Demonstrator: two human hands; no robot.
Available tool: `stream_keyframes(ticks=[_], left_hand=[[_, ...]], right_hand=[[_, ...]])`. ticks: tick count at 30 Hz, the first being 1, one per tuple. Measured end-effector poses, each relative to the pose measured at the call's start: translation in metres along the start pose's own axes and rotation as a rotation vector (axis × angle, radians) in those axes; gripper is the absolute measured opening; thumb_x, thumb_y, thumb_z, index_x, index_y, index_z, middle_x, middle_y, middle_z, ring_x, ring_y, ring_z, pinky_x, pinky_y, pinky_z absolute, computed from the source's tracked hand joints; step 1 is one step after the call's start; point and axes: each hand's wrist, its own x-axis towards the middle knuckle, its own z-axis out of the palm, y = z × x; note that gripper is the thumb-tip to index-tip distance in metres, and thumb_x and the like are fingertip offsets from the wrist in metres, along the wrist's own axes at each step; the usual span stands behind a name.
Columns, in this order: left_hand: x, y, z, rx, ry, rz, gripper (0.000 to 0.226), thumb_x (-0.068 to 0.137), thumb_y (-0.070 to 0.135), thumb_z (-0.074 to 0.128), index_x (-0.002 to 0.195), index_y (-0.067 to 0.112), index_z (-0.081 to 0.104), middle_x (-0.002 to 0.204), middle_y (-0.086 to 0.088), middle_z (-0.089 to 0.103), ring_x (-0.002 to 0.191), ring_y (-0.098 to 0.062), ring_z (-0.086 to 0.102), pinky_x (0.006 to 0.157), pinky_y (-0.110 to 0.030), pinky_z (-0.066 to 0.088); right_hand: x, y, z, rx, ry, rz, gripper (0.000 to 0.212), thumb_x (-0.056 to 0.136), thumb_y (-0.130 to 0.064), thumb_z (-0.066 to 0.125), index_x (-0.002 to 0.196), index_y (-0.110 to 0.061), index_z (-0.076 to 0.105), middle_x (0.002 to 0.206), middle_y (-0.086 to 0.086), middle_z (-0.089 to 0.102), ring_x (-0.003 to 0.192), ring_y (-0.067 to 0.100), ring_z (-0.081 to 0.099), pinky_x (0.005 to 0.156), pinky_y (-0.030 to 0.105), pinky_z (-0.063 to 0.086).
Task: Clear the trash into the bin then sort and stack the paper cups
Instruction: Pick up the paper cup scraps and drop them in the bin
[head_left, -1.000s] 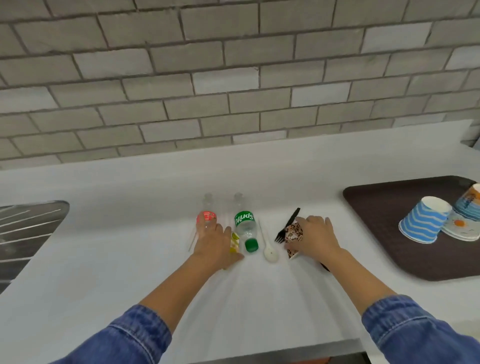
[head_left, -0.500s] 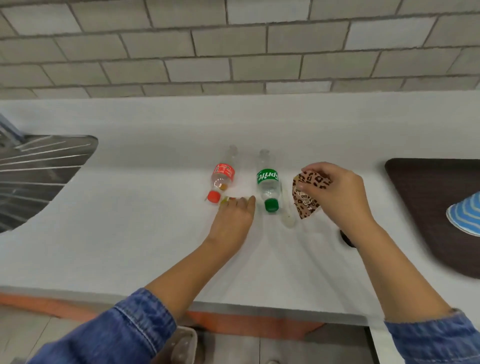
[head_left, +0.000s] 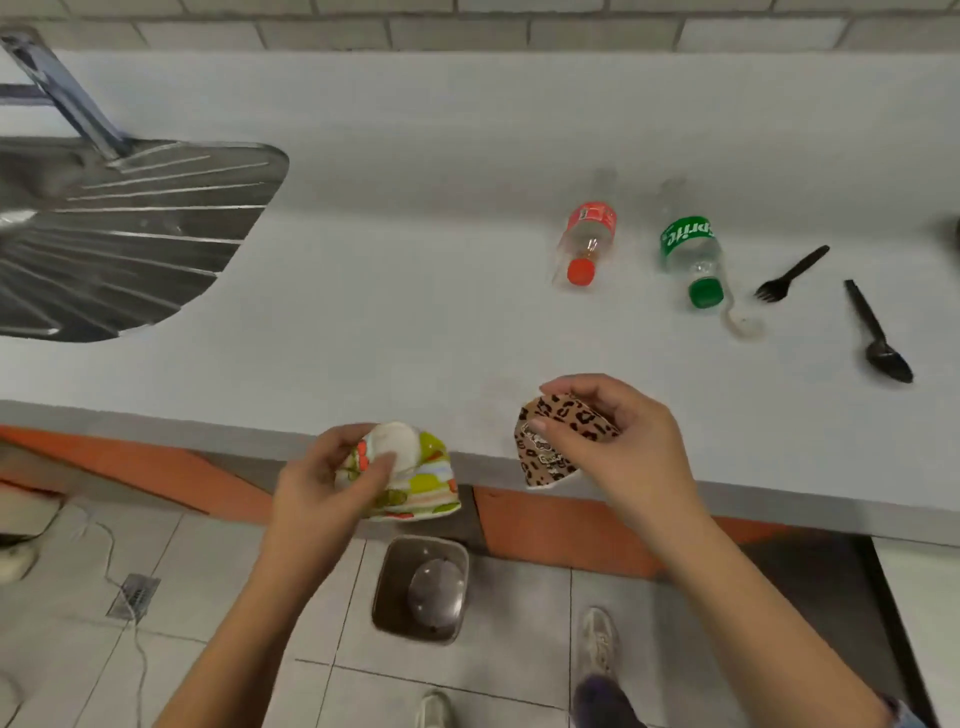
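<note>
My left hand (head_left: 332, 480) grips a crushed paper cup with green, red and yellow print (head_left: 415, 478), held past the counter's front edge and above the brown bin (head_left: 421, 590) on the floor. My right hand (head_left: 618, 441) holds a flattened leopard-print paper cup (head_left: 550, 447) at the counter edge. On the white counter (head_left: 389, 312) lie a red-capped bottle (head_left: 584, 241), a green-capped Sprite bottle (head_left: 691, 257), a black fork (head_left: 789, 275), a black spoon (head_left: 878, 335) and a white spoon (head_left: 743, 325).
A steel sink drainboard (head_left: 119, 234) with a faucet (head_left: 62, 93) fills the left of the counter. A brick wall runs behind. Below are grey floor tiles, a floor drain (head_left: 132, 595) with a cable, and my shoes (head_left: 597, 644).
Both hands pulled back from the bottles to the counter's front edge, each carrying a crushed cup. My view tilted down and left, bringing the bin into sight and losing the tray.
</note>
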Motion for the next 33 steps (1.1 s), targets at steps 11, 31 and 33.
stream_keyframes(ticks=[11,31,33], left_hand=[[-0.001,-0.254,-0.025,0.332,0.002,-0.306,0.016,0.082,0.015,0.071,0.089,0.024,0.059,0.083,0.002,0.067,0.081,-0.018,0.066,0.057,-0.007,0.041],[0.023,-0.223,-0.062,0.29,0.036,0.265,0.008,0.087,0.024,0.059,0.092,0.025,0.065,0.085,0.013,0.061,0.076,-0.009,0.057,0.061,-0.017,0.049],[0.026,-0.184,-0.061,0.265,0.066,0.448,0.012,0.087,0.021,0.057,0.09,0.016,0.067,0.08,0.015,0.058,0.071,-0.003,0.053,0.06,-0.016,0.045]], right_hand=[[-0.06,0.138,0.169,-0.136,-0.104,0.128,0.026,0.077,-0.007,0.075,0.083,-0.03,0.066,0.087,-0.019,0.069,0.082,-0.003,0.066,0.07,0.007,0.046],[-0.032,0.264,0.249,-0.788,-0.334,0.332,0.058,0.089,-0.028,0.061,0.141,-0.032,0.035,0.139,-0.004,0.041,0.11,0.018,0.058,0.087,0.027,0.052],[-0.035,0.23,0.233,-0.685,-0.267,0.204,0.044,0.09,-0.028,0.059,0.132,-0.033,0.048,0.129,-0.008,0.051,0.102,0.013,0.061,0.083,0.025,0.053]])
